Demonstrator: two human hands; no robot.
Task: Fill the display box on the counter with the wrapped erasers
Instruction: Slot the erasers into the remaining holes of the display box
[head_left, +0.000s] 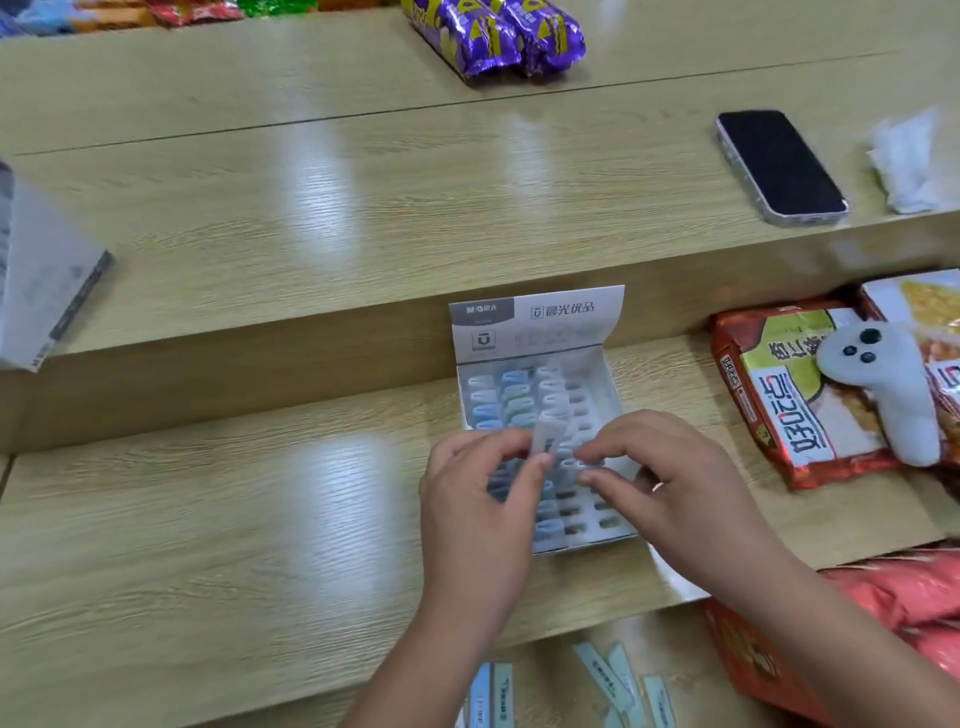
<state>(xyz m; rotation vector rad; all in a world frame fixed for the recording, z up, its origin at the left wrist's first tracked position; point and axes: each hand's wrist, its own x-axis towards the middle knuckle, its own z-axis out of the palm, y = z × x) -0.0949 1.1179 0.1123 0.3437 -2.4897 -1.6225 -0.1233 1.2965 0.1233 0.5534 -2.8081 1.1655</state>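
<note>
**Left hand holds one wrapped eraser over the nearly full display box**

The white display box (587, 541) sits on the lower step of the wooden counter (234, 519), its printed lid flap standing upright against the raised step behind it. Rows of wrapped erasers (519, 397) in pale blue, green and white stand on end inside, filling most of the box.

Both hands meet over the middle of the box. The left hand (478, 509) pinches a single wrapped eraser (546, 439) between thumb and fingertips, and the piece sits tilted just above the packed rows. The right hand (680, 483) is just beside it, its fingers curled with the tips down among the eraser tops. I cannot tell whether they grip one or only touch them.

More loose wrapped erasers (605, 675) lie scattered on a lower surface at the near edge of the view, below the counter.

On the upper step a dark smartphone (779, 166) lies face up, near a crumpled white tissue (914, 161). Two purple snack packs (493, 36) lie at the far edge. To the right of the box are instant noodle packets (800, 410) with a white handheld controller (883, 384) resting on them. A grey carton (41, 280) is at the far left.
</note>
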